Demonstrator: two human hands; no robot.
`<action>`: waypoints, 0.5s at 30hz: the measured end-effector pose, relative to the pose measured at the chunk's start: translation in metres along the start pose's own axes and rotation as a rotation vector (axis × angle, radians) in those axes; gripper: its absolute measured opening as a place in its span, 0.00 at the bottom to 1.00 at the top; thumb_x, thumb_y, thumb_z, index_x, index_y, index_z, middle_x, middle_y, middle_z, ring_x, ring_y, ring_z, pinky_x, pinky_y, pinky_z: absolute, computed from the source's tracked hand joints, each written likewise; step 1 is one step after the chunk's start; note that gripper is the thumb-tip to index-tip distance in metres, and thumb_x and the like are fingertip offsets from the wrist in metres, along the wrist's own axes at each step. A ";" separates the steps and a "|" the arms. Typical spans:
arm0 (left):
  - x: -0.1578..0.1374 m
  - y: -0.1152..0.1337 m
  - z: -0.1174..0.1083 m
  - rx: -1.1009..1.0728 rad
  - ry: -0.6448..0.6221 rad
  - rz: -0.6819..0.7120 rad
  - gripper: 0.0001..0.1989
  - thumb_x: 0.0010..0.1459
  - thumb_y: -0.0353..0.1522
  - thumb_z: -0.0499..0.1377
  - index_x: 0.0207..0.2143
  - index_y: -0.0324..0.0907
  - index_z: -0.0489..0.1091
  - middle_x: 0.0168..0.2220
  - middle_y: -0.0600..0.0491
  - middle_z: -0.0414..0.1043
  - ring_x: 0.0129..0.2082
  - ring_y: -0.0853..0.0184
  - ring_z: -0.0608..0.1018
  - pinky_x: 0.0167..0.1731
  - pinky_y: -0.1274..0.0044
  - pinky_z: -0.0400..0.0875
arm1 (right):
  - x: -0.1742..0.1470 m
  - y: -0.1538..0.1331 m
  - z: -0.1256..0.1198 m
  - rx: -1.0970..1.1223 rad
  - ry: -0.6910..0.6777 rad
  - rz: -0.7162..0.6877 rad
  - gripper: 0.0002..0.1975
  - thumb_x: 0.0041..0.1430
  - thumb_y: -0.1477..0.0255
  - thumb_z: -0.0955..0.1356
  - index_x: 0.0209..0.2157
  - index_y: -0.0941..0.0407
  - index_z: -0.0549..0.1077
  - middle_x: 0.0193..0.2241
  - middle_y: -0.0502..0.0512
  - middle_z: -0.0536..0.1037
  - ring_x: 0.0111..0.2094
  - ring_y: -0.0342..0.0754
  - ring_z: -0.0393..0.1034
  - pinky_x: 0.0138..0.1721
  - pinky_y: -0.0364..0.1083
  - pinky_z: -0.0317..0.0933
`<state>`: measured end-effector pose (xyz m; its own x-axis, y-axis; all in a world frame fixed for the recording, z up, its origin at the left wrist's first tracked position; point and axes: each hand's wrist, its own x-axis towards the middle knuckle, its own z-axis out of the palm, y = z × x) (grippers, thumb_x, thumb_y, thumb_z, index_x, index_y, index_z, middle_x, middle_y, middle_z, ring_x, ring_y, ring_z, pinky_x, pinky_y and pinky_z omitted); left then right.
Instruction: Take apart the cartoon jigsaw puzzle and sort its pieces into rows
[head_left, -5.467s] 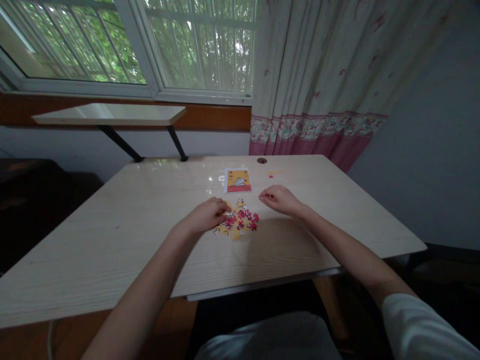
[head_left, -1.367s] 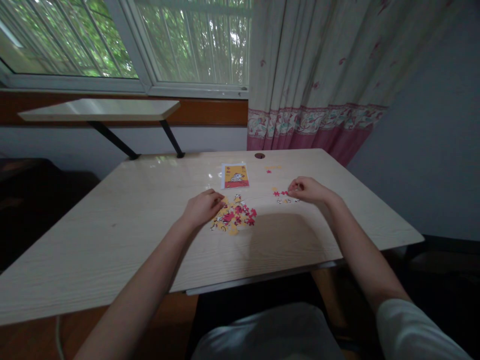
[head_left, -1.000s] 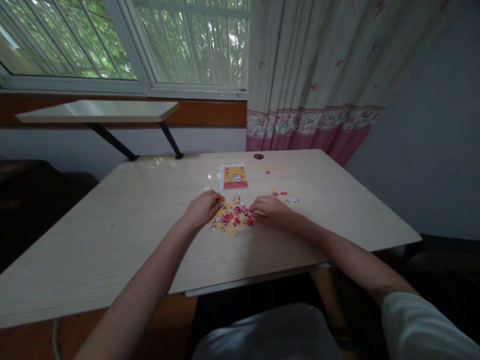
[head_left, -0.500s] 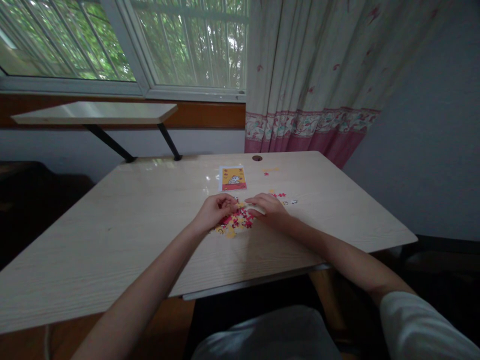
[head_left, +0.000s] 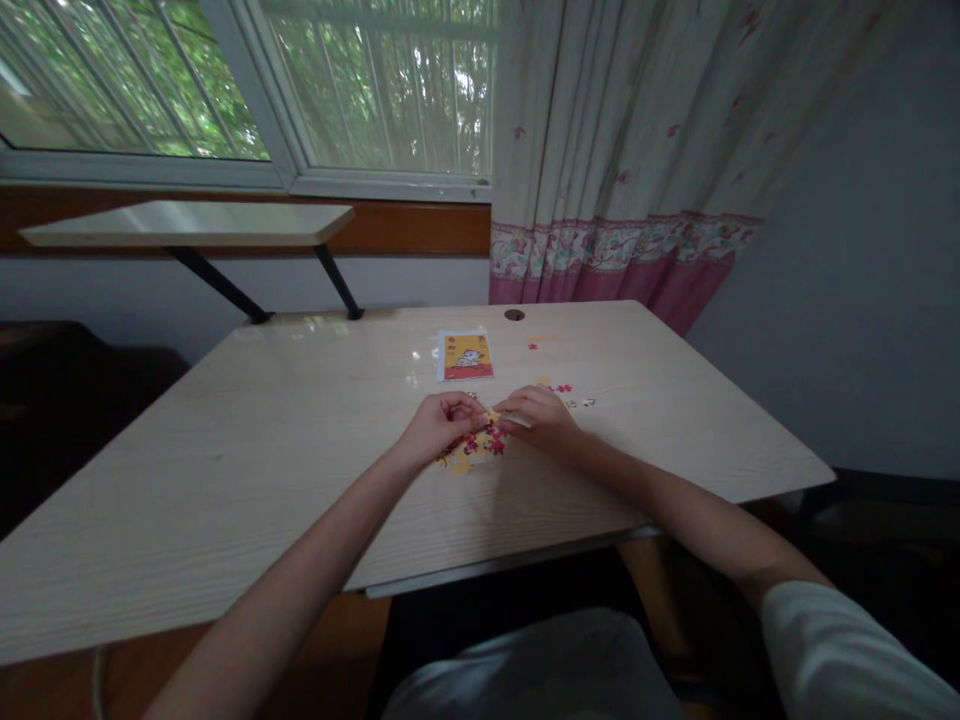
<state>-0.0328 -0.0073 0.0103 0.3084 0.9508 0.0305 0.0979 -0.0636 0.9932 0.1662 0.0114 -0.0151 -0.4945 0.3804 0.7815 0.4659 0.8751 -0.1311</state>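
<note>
Over a pile of loose jigsaw puzzle pieces (head_left: pixel 486 442) in red, yellow and white, my two hands almost meet. The fingers of my left hand (head_left: pixel 448 420) are pinched together at a small yellowish puzzle piece (head_left: pixel 492 415), partly covered by the fingertips. My right hand (head_left: pixel 541 415) comes from the other side, thumb and fingers curled closed at the same spot; what lies in its grip is too small to make out. Behind the hands lies a picture card (head_left: pixel 468 356) with a white animal on yellow and red.
Several red and yellow pieces (head_left: pixel 562 388) lie beyond my right hand, with white ones (head_left: pixel 588 402) beside them. A red piece (head_left: pixel 532 346) sits farther back. The wooden desk (head_left: pixel 300 460) has a cable hole (head_left: pixel 514 315) and a raised shelf (head_left: pixel 195 225) at back left.
My left hand has moved slightly right, bringing its fingertips and the yellowish puzzle piece to my right fingertips. The right hand has hardly moved.
</note>
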 end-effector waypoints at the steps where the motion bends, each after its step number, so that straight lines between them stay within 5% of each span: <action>1: 0.000 0.000 0.000 -0.004 -0.005 0.003 0.13 0.40 0.37 0.66 0.25 0.37 0.70 0.14 0.60 0.62 0.13 0.79 0.60 0.14 0.84 0.51 | 0.000 0.001 0.000 -0.007 0.002 0.002 0.09 0.57 0.64 0.67 0.34 0.55 0.74 0.28 0.53 0.77 0.31 0.44 0.70 0.32 0.43 0.59; 8: 0.002 -0.005 -0.012 0.120 0.093 0.102 0.13 0.46 0.36 0.63 0.32 0.38 0.72 0.23 0.53 0.72 0.21 0.72 0.70 0.21 0.80 0.62 | 0.005 0.020 -0.023 -0.055 0.104 0.125 0.10 0.55 0.63 0.68 0.33 0.55 0.75 0.29 0.54 0.77 0.31 0.45 0.70 0.34 0.45 0.61; 15: 0.002 -0.005 -0.048 0.983 0.133 0.278 0.10 0.54 0.34 0.54 0.33 0.41 0.73 0.32 0.49 0.73 0.33 0.64 0.72 0.33 0.75 0.64 | 0.005 0.036 -0.047 -0.053 0.174 0.257 0.11 0.54 0.62 0.68 0.34 0.54 0.76 0.28 0.53 0.76 0.30 0.44 0.69 0.33 0.45 0.63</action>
<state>-0.0777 0.0096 0.0103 0.3370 0.8865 0.3169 0.7884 -0.4498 0.4197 0.2153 0.0312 0.0132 -0.2245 0.5265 0.8200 0.5991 0.7382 -0.3100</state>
